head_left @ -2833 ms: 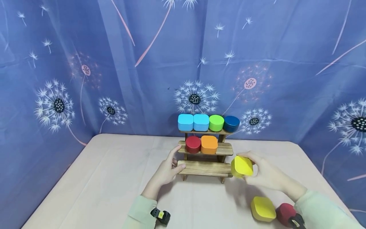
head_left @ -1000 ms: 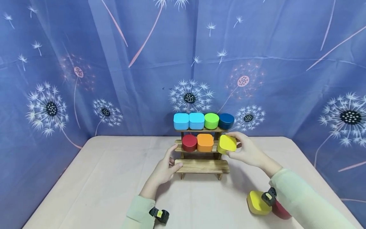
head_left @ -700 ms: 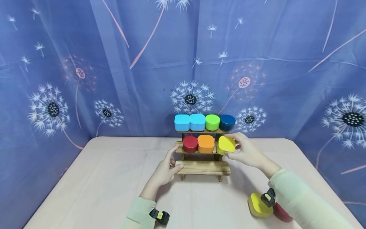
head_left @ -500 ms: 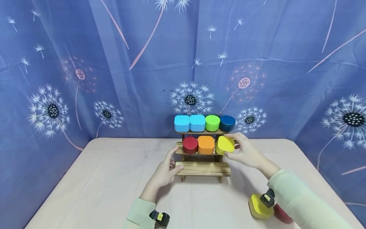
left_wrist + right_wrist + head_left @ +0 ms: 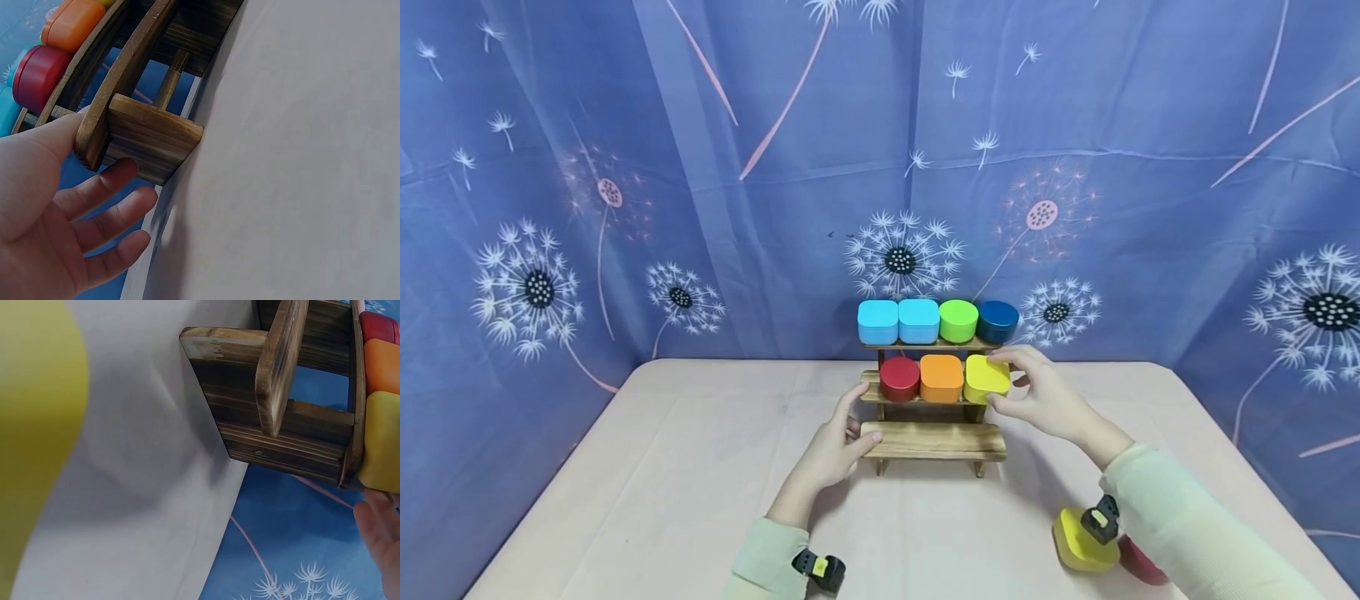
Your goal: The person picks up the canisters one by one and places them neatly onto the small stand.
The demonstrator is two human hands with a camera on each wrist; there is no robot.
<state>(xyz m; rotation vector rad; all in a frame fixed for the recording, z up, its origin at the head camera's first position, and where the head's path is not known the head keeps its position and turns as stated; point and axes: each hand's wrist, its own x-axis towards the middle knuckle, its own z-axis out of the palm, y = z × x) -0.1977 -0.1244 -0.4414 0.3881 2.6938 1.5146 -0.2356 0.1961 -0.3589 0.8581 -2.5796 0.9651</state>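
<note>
In the head view my right hand (image 5: pixel 1048 400) pinches a yellow rounded-square box (image 5: pixel 987 377) at its right side. That box sits on the middle step of a wooden three-step stand (image 5: pixel 934 440), right beside an orange box (image 5: pixel 941 378). Left of the orange one is a round dark red box (image 5: pixel 899 379). My left hand (image 5: pixel 827 446) rests against the stand's left end, index finger by the middle step and thumb on the bottom step. From the left wrist view, its other fingers (image 5: pixel 115 219) hang loosely below the bottom step, holding nothing.
On the top step stand two light blue boxes (image 5: pixel 877 322), a round green box (image 5: pixel 958 321) and a round dark blue box (image 5: pixel 997 322). A second yellow box (image 5: pixel 1078 546) and a red box (image 5: pixel 1138 562) lie front right, partly under the right forearm. A blue dandelion-print curtain (image 5: pixel 775 275) hangs behind.
My right hand has brought the yellow box from beside the stand up to the middle step, then shifted it left against the orange box. The left hand has kept its place at the stand.
</note>
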